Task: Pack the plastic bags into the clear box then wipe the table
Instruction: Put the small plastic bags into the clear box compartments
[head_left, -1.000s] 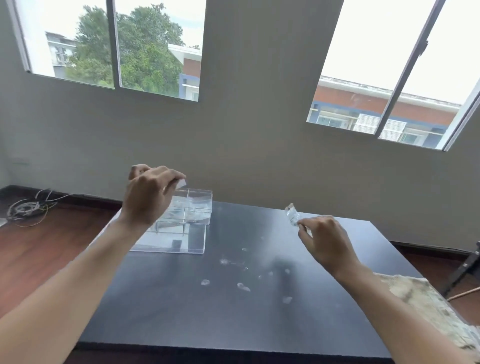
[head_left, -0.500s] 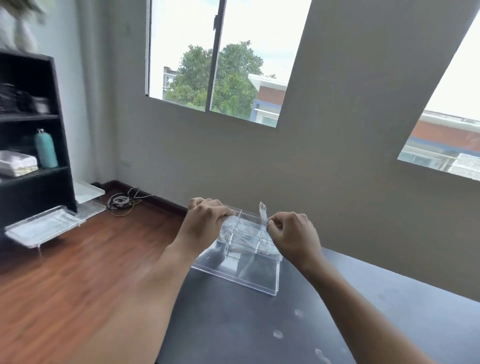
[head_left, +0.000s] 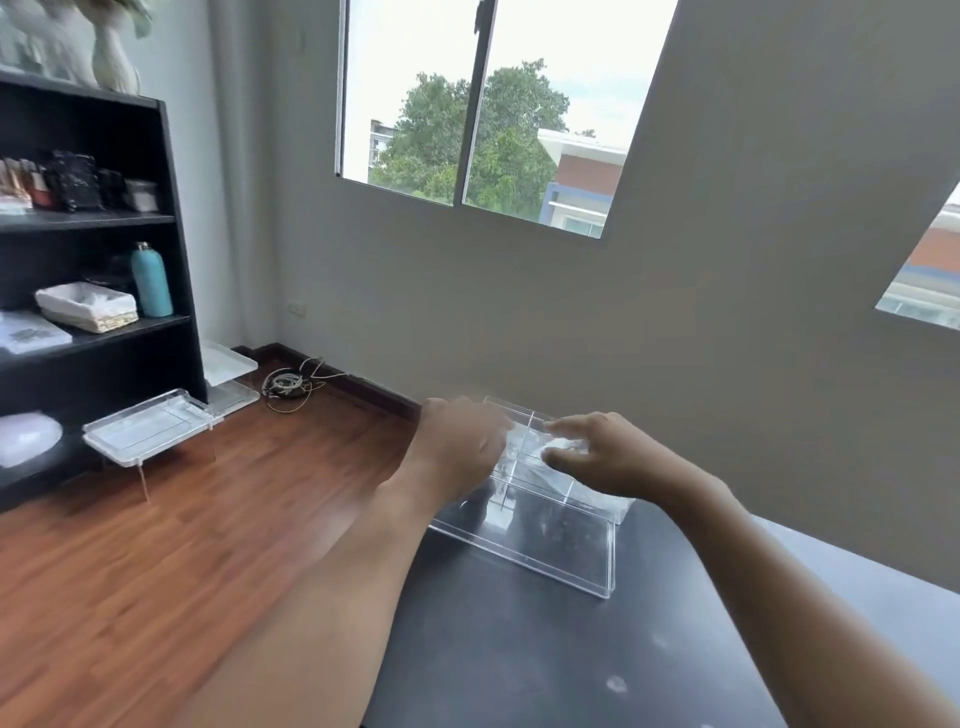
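Note:
The clear box (head_left: 550, 551), split into compartments, stands at the far left corner of the dark table (head_left: 509, 654). Both my hands hover over its open top. My left hand (head_left: 462, 441) is blurred, with fingers curled above the left compartments; what it holds is unclear. My right hand (head_left: 608, 454) reaches in from the right, index finger and thumb apart. A small clear plastic bag (head_left: 563, 445) shows as a pale blur just below them, inside a back compartment. White smudges (head_left: 616, 684) mark the tabletop near me.
Left of the table is bare wooden floor (head_left: 182, 545). A black shelf (head_left: 171, 260) with a teal bottle (head_left: 150, 280) and a basket (head_left: 88, 306) stands at the far left. Clear trays (head_left: 150, 426) and coiled cables (head_left: 288, 384) lie by the wall.
My view swung left toward the box. My right hand brought its bag over the box and its fingers have parted. My left hand stayed above the box.

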